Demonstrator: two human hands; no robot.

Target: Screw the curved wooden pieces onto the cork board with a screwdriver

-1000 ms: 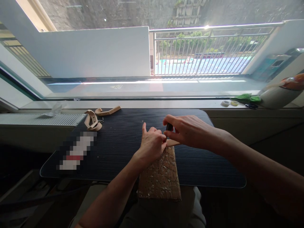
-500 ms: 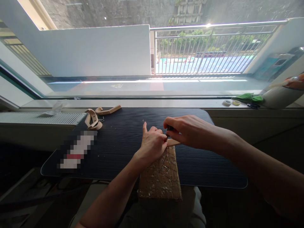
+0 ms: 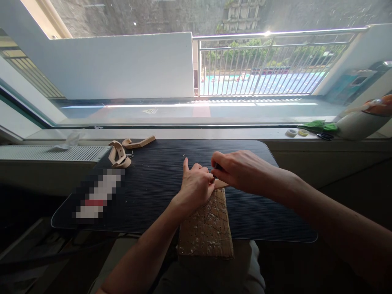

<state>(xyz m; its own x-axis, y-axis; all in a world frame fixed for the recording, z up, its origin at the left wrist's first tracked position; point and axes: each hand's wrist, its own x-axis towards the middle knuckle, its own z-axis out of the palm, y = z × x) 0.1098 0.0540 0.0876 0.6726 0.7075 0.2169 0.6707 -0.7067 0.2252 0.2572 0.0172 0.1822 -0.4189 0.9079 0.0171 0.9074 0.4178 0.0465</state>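
Note:
My right hand [image 3: 234, 165] is closed around a small dark-handled tool [image 3: 217, 167], most of which is hidden in the fingers. Its lower end meets a pale wooden strip [image 3: 221, 184] beside the left fingertips. With fingers bent and the little finger raised, my left hand [image 3: 197, 181] grips the strip, covering much of it. Beneath the strip and left hand lies a brown board [image 3: 206, 234], its surface scarred with holes and pale flecks. The board reaches over the near edge of the black table [image 3: 263, 216].
Curved wooden pieces [image 3: 120, 155] stand at the table's back left, with another angled wooden piece [image 3: 139, 143] behind. A pixelated patch covers something at left. On the windowsill are tape rolls [image 3: 303, 132], a green cloth [image 3: 318, 125] and dark scissors [image 3: 325, 137].
Both hands remain at the wooden strip. My right hand has tilted slightly lower and the tool's handle has shifted a little; the whole view moves only slightly.

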